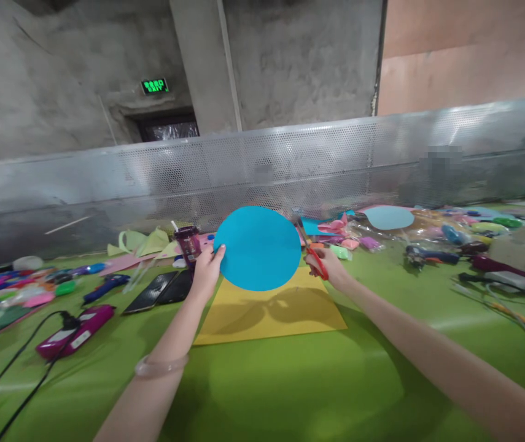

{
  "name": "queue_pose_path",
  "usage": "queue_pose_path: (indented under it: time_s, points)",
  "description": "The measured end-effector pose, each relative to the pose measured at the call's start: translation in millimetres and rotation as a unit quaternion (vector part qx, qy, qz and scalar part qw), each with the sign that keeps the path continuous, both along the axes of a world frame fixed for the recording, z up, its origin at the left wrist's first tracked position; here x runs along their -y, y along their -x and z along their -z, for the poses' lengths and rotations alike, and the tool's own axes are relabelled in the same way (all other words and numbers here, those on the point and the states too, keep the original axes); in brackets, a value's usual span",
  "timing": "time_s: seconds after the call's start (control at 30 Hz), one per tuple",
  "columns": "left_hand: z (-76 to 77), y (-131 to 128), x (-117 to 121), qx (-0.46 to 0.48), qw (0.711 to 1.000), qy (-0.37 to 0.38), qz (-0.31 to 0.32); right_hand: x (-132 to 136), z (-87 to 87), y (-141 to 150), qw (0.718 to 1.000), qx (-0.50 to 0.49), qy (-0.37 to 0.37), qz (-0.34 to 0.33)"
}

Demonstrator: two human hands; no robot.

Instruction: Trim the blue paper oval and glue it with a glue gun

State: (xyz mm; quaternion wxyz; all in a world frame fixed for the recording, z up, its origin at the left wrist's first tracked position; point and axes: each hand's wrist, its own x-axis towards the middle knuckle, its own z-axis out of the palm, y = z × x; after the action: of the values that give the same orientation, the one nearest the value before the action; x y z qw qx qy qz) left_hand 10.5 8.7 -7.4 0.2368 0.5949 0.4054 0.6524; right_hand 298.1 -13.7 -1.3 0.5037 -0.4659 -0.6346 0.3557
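A blue paper circle (257,248) is held up by its left edge in my left hand (209,267), thumb on the front and fingers behind. My right hand (329,265) grips red-handled scissors (318,263) just off the circle's right edge, blades pointing up and away. Below both hands, a yellow sheet of paper (271,322) lies flat on the green table (299,387), with shadows of the hands and circle on it. Whether the scissor blades touch the circle I cannot tell.
At left lie a purple power strip (75,331) with a black cord, a dark phone-like slab (151,291) and a lidded drink cup (187,244). A glue gun (432,255), a pale blue paper piece (388,217) and cables are at right. A perforated metal panel (266,166) borders the back.
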Motion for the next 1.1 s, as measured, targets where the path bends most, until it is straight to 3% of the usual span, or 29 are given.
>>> queue_pose_path:
  time_s: [0.8, 1.1]
  points:
    - [-0.8, -2.0, 2.8, 0.011, 1.000, 0.002, 0.022, 3.2, 0.6, 1.6, 0.999, 0.036, 0.013, -0.011]
    - [0.9, -2.1, 0.6, -0.007, 1.000, -0.002, -0.020, 2.0, 2.5, 2.8, 0.999, 0.039, 0.008, -0.016]
